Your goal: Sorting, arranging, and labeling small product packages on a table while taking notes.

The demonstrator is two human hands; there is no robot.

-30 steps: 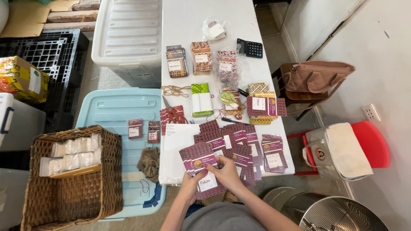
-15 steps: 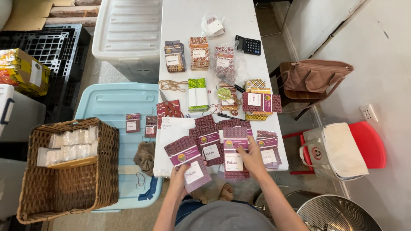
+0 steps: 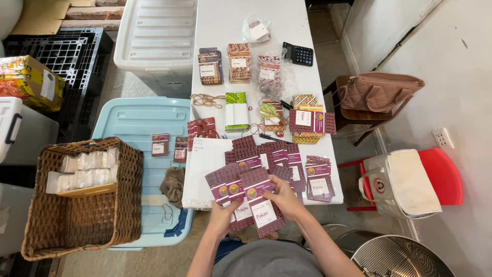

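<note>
My left hand [image 3: 224, 212] and my right hand [image 3: 283, 197] together hold a fan of maroon patterned packets [image 3: 246, 197] with white labels, just off the near edge of the white table [image 3: 225, 31]. More of the same maroon packets [image 3: 271, 156] lie spread on the table right beyond my hands. A white sheet of paper [image 3: 205, 172] lies to their left.
Stacks of patterned packets [image 3: 239, 62], a green bundle [image 3: 237, 111], red scissors [image 3: 201, 125] and a calculator [image 3: 298, 54] sit farther up the table. A wicker basket [image 3: 82, 200] and a blue bin lid [image 3: 138, 123] are at left, a brown bag on a chair [image 3: 376, 92] and red stool [image 3: 441, 174] at right.
My right hand came back from the packets on the table and joined the left, so both now hold a wider fan of packets. The view shifted slightly.
</note>
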